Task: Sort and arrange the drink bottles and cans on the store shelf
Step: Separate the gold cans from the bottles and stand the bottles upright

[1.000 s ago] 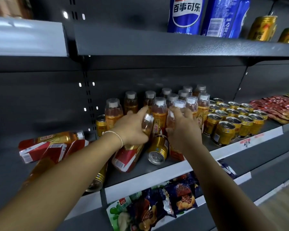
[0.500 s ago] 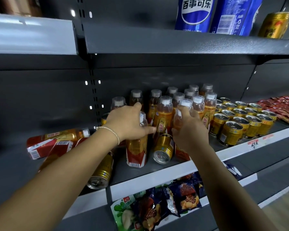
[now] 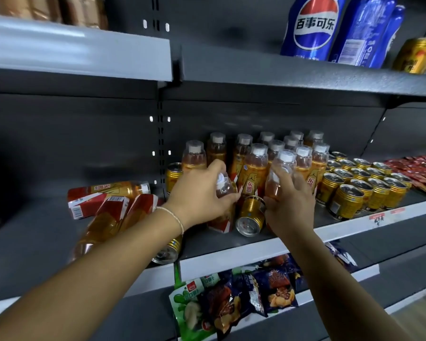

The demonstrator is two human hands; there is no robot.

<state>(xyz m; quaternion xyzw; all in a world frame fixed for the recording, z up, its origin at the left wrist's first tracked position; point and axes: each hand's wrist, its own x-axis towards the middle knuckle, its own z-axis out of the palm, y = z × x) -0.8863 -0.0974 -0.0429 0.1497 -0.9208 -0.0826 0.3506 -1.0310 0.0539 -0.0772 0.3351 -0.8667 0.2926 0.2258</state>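
Change: the energy-drink bottle [image 3: 223, 191] under the left hand [image 3: 197, 196] was tipped way over a second ago. Now it's upright on its base near the front of the shelf [image 3: 231, 254]. One more stood up, and I'd guess it just needs a nudge back into line.
Left hand: fingers and thumb curled round that bottle's neck and cap, gripping from above.
Right hand: the right hand [image 3: 290, 206] is wrapped round the shoulder of a second bottle [image 3: 282, 166] and hasn't left it over the last second. It looks like it's steadying the front row.
Between the hands: tipped gold can [image 3: 250, 216] on its side, round end facing out. Probably next in the queue.
Left of the left hand: lying bottles [image 3: 108, 195], a few of the same red-and-gold kind flat on the shelf. There's also another fallen can [image 3: 169, 249] poking out under the left forearm. That's the real mess still to fix.
Behind the hands: standing bottles [image 3: 255, 168] in a fairly tidy cluster, white caps, amber drink up to about the shoulder and clear above. A lone upright can [image 3: 174, 175] sits at their left end, in the wrong group I reckon.
Right of the right hand: upright gold cans [image 3: 364, 188] in neat rows, which look sorted already.
Shelf above the hands: big Pepsi bottles [image 3: 312, 28].
Shelf below the hands: snack bags [image 3: 231, 299], not part of this job.
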